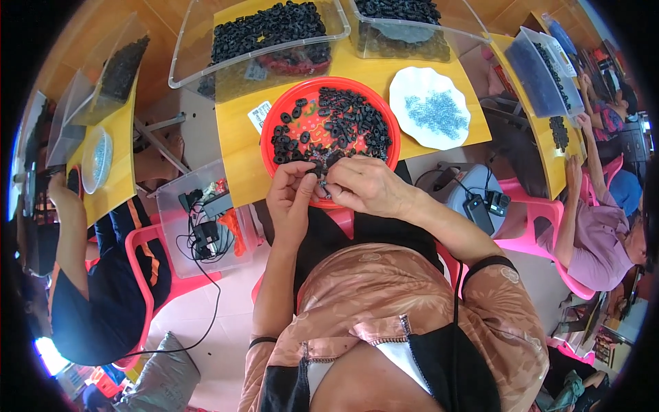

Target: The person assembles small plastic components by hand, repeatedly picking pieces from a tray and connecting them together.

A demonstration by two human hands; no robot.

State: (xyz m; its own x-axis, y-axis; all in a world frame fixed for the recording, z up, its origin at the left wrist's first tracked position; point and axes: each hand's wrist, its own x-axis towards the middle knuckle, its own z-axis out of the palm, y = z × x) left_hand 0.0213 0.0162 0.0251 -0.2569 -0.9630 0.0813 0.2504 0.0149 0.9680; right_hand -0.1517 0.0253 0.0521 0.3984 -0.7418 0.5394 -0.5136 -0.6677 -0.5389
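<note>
At the six o'clock rim of the round red plastic tray (274, 122), the left hand (292, 199) and right hand (367, 185) meet, fingertips pinching a small black rubber ring (320, 180) between them. Loose rings lie heaped just above, at twelve o'clock from the hands, probably for short reaches.

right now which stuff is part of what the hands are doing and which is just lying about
In use:
left hand
right hand
small black ring pinched between them
red tray of black rings

Lying about:
white plate of blue bits
clear bins
box of cables

A small white rectangular label (259, 115) lies left of the red tray (274, 117).
</note>
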